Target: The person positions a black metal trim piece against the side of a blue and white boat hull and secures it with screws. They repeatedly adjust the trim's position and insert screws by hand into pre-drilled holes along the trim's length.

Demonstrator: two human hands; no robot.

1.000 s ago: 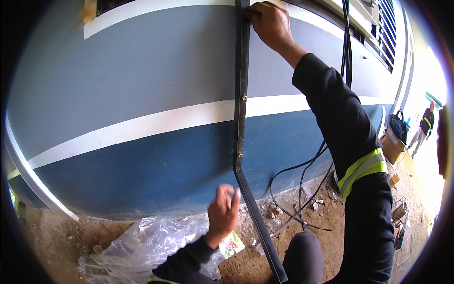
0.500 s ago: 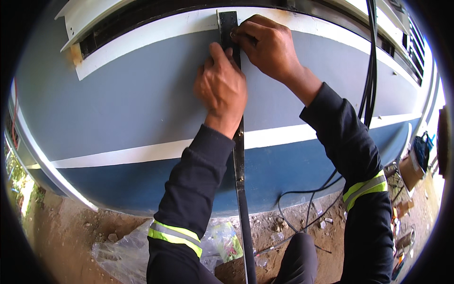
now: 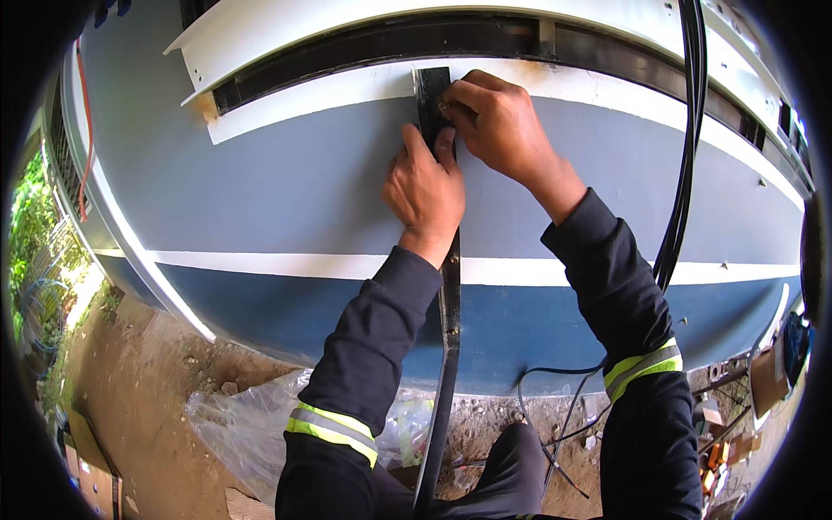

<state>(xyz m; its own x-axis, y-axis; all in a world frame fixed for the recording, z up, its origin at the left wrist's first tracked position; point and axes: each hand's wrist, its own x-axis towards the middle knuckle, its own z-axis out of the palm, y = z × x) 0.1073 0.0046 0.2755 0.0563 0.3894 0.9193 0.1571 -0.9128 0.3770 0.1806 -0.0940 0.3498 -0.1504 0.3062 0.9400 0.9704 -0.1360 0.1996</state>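
Note:
A long, narrow black metal bar [image 3: 450, 303] stands roughly upright against the painted wall, its flat top just under the dark ledge. Small fasteners show along its lower length. My left hand [image 3: 425, 195] holds the bar below its top, thumb on the front face and index finger along the left edge. Higher up on the right side, my right hand [image 3: 505, 121] is closed in a pinch at the bar. At its fingertips is a small shiny metal fastener [image 3: 445, 107]; its exact kind is too small to tell.
Black cables [image 3: 685, 173] hang on the right and loop down to the dirt ground. A white metal frame [image 3: 364, 22] juts out above. Clear plastic sheeting [image 3: 238, 420] lies below left, a cardboard box [image 3: 91, 468] at lower left. Several boxes and tools lie at far right.
My view has shifted, so the wall, bar and hands appear lower. My left thumb now lies more visibly across the bar's face. My right hand keeps its pinch near the top.

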